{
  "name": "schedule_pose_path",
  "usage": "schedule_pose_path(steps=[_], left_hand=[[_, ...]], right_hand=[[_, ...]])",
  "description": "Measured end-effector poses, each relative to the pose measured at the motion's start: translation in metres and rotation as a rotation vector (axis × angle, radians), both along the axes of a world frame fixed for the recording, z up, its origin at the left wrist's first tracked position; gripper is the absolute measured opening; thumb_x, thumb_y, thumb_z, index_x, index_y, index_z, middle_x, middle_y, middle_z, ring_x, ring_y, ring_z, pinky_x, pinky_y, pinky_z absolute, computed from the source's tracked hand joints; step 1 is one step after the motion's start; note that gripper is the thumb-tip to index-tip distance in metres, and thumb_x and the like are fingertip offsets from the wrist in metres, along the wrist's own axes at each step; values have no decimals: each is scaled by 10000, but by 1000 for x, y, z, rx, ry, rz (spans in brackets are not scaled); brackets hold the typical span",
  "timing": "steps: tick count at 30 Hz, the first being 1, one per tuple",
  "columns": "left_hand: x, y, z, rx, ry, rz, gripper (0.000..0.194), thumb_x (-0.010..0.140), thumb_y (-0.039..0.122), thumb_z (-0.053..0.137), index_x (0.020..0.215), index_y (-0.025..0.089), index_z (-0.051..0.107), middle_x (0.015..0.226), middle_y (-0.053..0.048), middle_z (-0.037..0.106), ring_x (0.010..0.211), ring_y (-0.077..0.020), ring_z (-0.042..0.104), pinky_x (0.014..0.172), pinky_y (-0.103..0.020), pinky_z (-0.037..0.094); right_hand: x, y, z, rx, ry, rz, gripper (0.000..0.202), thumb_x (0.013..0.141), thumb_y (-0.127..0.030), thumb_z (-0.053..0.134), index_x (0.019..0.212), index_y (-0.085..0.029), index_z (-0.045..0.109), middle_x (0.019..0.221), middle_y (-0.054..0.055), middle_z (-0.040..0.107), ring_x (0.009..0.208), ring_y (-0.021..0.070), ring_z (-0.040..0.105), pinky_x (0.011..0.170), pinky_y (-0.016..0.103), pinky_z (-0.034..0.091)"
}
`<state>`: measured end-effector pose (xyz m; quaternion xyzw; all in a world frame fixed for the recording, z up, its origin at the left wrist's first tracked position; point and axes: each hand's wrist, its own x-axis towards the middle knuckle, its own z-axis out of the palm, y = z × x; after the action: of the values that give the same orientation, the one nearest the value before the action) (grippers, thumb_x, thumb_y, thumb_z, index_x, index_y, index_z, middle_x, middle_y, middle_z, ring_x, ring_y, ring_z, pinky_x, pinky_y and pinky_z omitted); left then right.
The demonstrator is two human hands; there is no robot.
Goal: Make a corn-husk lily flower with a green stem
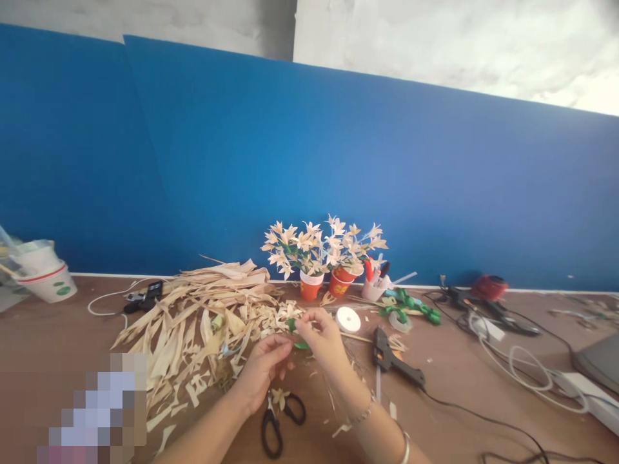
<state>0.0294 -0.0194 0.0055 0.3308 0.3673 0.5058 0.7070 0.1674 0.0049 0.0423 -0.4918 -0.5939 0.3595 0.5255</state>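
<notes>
Over the middle of the table, my left hand (265, 364) is closed, thumb against fingers. What lies in its pinch is too small to make out. My right hand (322, 335) pinches a strip of green tape (291, 325) just beyond it, and another bit of green (302, 346) shows between the two hands. Below my left hand, a small cream husk flower (280, 398) lies on the black-handled scissors (272, 433). A white round spool (347, 319) rests just right of my right hand.
Dried corn husks (193, 309) pile up on the left. Husk flowers (302, 241) stand in red paper cups (310, 285) at the back. A black glue gun (394, 361) lies right with its cord, near green ribbon (409, 303). A power strip (592, 403) sits far right.
</notes>
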Motion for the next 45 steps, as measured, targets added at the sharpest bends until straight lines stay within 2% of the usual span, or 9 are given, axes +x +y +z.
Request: schedule_pose_path(steps=[3,10,19,24,34,37,40,42,45], left_hand=[[1,0,0,19,21,21,247,632,325,758,712,147,607,806,-4,628,510,-62,551,425,-174,329],[3,-1,-2,66,100,32,246,648,351,745,705,149,619,665,23,581,500,-74,537,423,-177,336],[6,-4,4,144,203,92,283,629,399,737,662,141,624,624,17,564,469,-77,476,410,-186,326],[7,-3,-1,196,282,132,265,638,397,721,644,149,628,634,11,559,445,-74,431,401,-194,299],[6,-2,-3,365,415,219,182,667,305,698,572,167,626,672,-26,549,658,-168,522,576,-238,413],[5,-1,-4,359,452,199,216,695,326,677,568,165,607,666,-18,538,612,-146,505,536,-226,394],[3,-1,-4,282,440,259,216,708,370,666,646,174,601,596,16,509,505,-106,452,448,-199,332],[0,-1,-2,229,401,300,234,720,399,653,819,190,614,522,48,483,444,-91,413,407,-184,290],[-2,1,2,186,360,245,403,748,435,609,1059,183,570,450,63,501,363,-83,370,359,-177,242]], right_hand=[[-1,-2,3,27,-61,-30,125,703,-257,623,604,-181,620,715,19,579,746,181,545,733,310,414],[-9,-6,3,14,-18,-69,59,667,-218,663,621,-196,691,774,32,599,804,189,567,770,315,421],[-14,-11,4,52,-62,-96,117,701,-235,627,605,-191,678,761,28,586,792,182,557,751,305,409],[-15,-12,1,80,-92,-105,121,718,-223,603,616,-188,659,785,31,579,814,183,542,762,307,399],[-16,-14,1,166,-176,-143,161,748,-191,543,590,-192,576,769,28,546,801,182,513,747,301,388],[-15,-13,2,167,-169,-140,162,748,-178,524,587,-189,544,767,26,537,789,177,511,738,296,387],[-13,-12,4,150,-157,-130,163,742,-174,522,581,-187,529,767,25,537,786,176,511,730,291,387],[-12,-11,4,127,-165,-103,159,734,-174,534,575,-183,541,766,26,541,791,177,514,729,290,387],[-10,-8,1,60,-182,-1,162,732,-185,554,574,-175,587,751,24,559,778,174,531,733,290,395]])
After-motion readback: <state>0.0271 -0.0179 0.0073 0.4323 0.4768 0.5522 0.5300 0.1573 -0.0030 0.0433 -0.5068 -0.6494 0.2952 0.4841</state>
